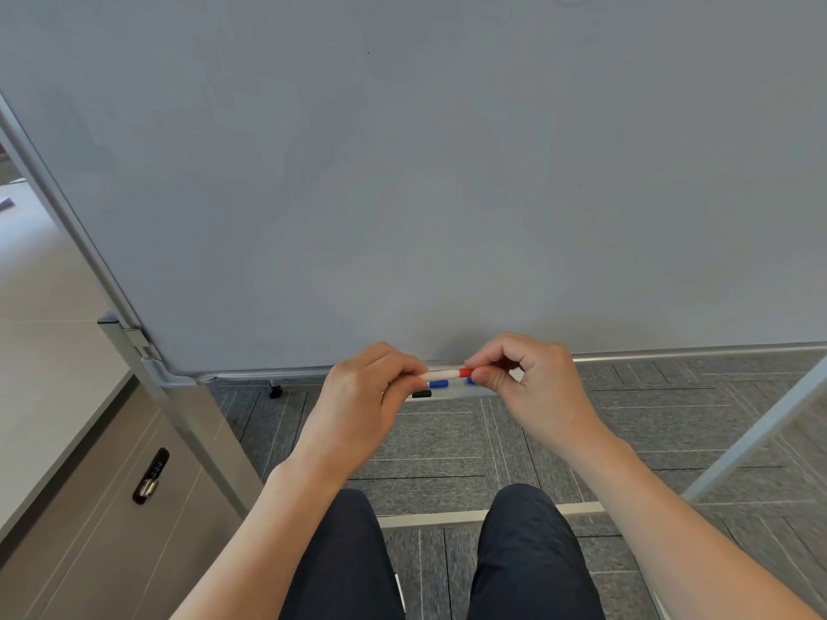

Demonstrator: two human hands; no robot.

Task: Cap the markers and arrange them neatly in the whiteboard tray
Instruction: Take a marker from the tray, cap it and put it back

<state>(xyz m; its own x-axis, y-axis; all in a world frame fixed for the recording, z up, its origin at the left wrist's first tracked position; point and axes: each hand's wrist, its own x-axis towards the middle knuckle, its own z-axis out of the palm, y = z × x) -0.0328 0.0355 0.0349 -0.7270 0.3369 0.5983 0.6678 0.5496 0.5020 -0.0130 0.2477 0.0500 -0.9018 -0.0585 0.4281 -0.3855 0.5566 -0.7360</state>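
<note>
A white marker [441,375] with a red cap [465,373] lies level between my two hands, just above the whiteboard tray [456,392]. My left hand [362,396] grips the white barrel. My right hand [528,378] pinches the red cap end. Under the marker, in the tray, a blue piece [437,384] and a second blue piece [470,381] show, and a black piece [421,394] sits at the tray's front edge. My hands hide the rest of the tray.
The large whiteboard [402,172] fills the view ahead, on a metal frame with a leg [197,422] at the left and a castor [275,390]. A locked cabinet [112,485] stands at the left. A slanted frame bar [756,431] crosses the right. Grey carpet lies below.
</note>
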